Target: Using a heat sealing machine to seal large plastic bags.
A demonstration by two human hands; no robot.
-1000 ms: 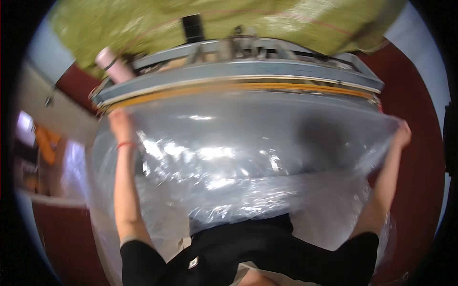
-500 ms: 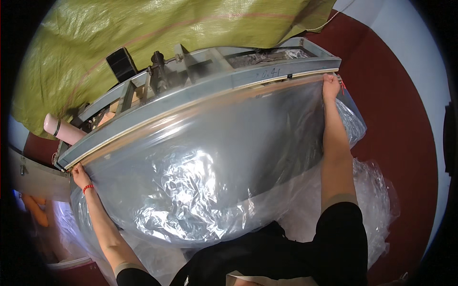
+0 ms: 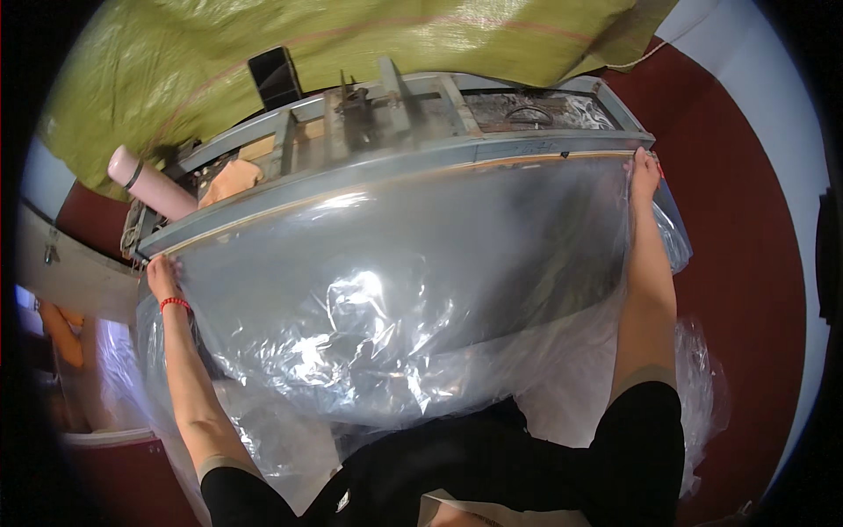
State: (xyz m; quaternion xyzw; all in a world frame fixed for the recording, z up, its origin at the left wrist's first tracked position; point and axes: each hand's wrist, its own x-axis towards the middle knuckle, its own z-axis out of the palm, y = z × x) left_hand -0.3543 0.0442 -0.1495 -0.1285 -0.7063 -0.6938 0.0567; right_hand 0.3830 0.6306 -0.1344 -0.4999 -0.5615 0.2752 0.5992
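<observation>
A wide sheet of clear plastic film [image 3: 369,290] stretches between my hands, its far edge lying along the grey metal bar [image 3: 395,167] of a long frame. My left hand [image 3: 162,277] is closed on the film's left corner, at the bar's left end. At the opposite end my right hand [image 3: 645,178] grips the right corner just below the bar. A thin pale strip [image 3: 518,161] runs along the bar's near side. The film sags toward my body in shiny wrinkles.
Behind the bar, the frame holds crosspieces and an orange cloth [image 3: 231,182]. A pink bottle [image 3: 154,183] leans at its left end; a black phone [image 3: 275,77] stands at the back. A yellow-green woven sheet [image 3: 369,44] hangs behind. More film [image 3: 698,395] lies lower right.
The view has shifted, so the frame sits further right and its left end higher. Both hands remain on the film corners at the bar. The film's wrinkles have changed shape.
</observation>
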